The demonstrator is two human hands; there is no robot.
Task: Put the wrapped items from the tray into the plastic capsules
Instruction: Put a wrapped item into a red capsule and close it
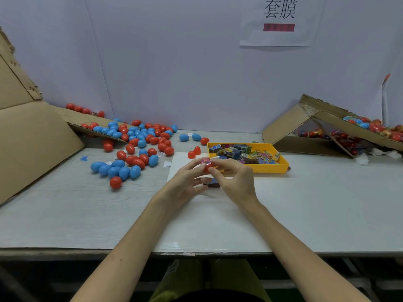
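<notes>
Both hands meet above the white sheet in the middle of the table. My left hand (185,182) and my right hand (233,177) together pinch a red capsule half (208,167) with a pink wrapped item (205,160) sticking out of its top. A small dark wrapped item (213,183) lies on the sheet just under the fingers. The yellow tray (270,167) with several colourful wrapped items stands right behind my right hand. Two loose red capsule halves (194,153) sit just left of the tray.
A heap of red and blue capsules (139,140) spreads over the table's left part, spilling from a cardboard flap (32,138). At the right, a tilted cardboard box (327,127) holds filled capsules. A white wall with a paper sign closes the back.
</notes>
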